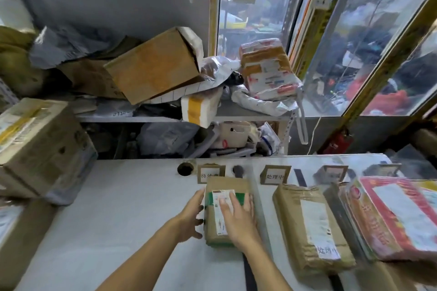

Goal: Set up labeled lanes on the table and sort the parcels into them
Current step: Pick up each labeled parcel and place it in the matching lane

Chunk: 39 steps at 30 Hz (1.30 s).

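Squaring the green-taped parcel [225, 210] under its label card [210, 173] on the worktop [118, 208], you press your flat right hand [237, 216] on top; your left hand [192, 216] seems open, steadying the side.

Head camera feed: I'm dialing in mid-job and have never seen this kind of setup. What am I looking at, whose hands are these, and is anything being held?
There is no machine here. A person wears one wide-angle camera on the head, looking forward and down, so the two bare arms at the bottom are their own.

The grey table has small cardboard lane signs standing along its far edge; the first sign is partly hidden, the second sign stands to its right.

Below the first sign lies a brown parcel with green tape. The left hand touches its left side; the right hand lies flat on top, fingers straight. Neither grips it.

In the next lane lies a longer brown parcel, and farther right a red parcel on top of others. Behind the table, shelves hold unsorted boxes and bags.
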Each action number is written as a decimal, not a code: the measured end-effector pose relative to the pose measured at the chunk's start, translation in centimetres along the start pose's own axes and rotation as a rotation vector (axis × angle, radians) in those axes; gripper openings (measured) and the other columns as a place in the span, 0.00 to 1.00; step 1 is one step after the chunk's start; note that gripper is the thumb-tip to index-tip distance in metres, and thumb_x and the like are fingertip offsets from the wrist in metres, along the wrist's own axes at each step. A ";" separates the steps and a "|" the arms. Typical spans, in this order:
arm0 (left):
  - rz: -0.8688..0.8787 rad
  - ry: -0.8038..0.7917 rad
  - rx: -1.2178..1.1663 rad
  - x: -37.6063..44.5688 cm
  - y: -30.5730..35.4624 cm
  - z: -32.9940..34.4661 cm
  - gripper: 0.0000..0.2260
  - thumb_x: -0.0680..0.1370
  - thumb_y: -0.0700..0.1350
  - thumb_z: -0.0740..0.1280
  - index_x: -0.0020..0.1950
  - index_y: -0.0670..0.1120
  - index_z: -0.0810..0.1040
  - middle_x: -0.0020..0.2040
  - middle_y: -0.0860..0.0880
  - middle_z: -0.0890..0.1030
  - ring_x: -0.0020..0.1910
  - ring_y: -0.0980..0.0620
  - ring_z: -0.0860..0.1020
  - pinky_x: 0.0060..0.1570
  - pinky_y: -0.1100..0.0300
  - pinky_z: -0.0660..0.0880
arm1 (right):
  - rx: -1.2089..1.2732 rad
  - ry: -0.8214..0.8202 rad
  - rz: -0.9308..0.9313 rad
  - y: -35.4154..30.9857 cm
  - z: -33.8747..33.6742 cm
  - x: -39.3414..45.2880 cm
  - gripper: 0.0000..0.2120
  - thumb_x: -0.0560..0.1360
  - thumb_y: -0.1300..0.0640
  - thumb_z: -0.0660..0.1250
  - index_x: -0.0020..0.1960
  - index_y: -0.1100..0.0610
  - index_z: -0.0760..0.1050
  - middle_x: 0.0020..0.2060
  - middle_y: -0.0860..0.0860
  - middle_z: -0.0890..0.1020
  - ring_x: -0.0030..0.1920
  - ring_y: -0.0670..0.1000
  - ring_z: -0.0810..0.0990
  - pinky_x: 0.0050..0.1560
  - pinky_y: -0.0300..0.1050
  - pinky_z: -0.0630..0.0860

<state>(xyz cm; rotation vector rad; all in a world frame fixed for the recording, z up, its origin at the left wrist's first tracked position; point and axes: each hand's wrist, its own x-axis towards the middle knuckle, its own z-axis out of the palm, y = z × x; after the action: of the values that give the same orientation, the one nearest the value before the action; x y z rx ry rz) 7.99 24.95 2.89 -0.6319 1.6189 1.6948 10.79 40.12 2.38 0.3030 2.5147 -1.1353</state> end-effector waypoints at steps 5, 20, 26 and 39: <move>0.010 0.031 0.009 0.8 -0.9 0.4 0.31 0.80 0.71 0.50 0.81 0.61 0.55 0.83 0.50 0.55 0.79 0.37 0.58 0.72 0.28 0.59 | -0.118 -0.086 -0.012 1.3 2.0 0.0 0.30 0.85 0.38 0.49 0.84 0.46 0.51 0.84 0.52 0.39 0.83 0.54 0.35 0.82 0.55 0.39; 0.318 0.670 0.590 -10.5 -4.3 -12.9 0.28 0.84 0.64 0.50 0.82 0.62 0.43 0.80 0.58 0.31 0.80 0.50 0.32 0.78 0.41 0.39 | -0.289 -0.133 -0.462 -11.3 9.9 -3.5 0.35 0.84 0.34 0.48 0.84 0.46 0.42 0.83 0.53 0.35 0.82 0.53 0.31 0.79 0.51 0.34; 0.338 1.070 0.635 -19.9 -10.8 -23.9 0.33 0.81 0.69 0.49 0.80 0.63 0.38 0.78 0.59 0.28 0.76 0.54 0.25 0.76 0.45 0.32 | -0.395 -0.178 -0.742 -19.8 18.5 -10.3 0.38 0.82 0.32 0.48 0.84 0.46 0.37 0.81 0.54 0.30 0.80 0.53 0.26 0.79 0.51 0.31; 0.317 1.366 0.450 -38.2 -25.5 -43.1 0.40 0.72 0.75 0.41 0.82 0.61 0.41 0.80 0.58 0.30 0.75 0.57 0.23 0.75 0.45 0.27 | -0.468 -0.271 -0.948 -32.7 39.6 -27.1 0.39 0.80 0.29 0.46 0.84 0.45 0.39 0.82 0.54 0.33 0.80 0.53 0.27 0.79 0.54 0.31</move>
<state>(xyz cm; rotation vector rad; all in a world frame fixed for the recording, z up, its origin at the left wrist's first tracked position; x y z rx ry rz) 46.65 -24.15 10.98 -1.5115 3.0154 0.9050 33.89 -12.32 11.51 -1.1798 2.5700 -0.7083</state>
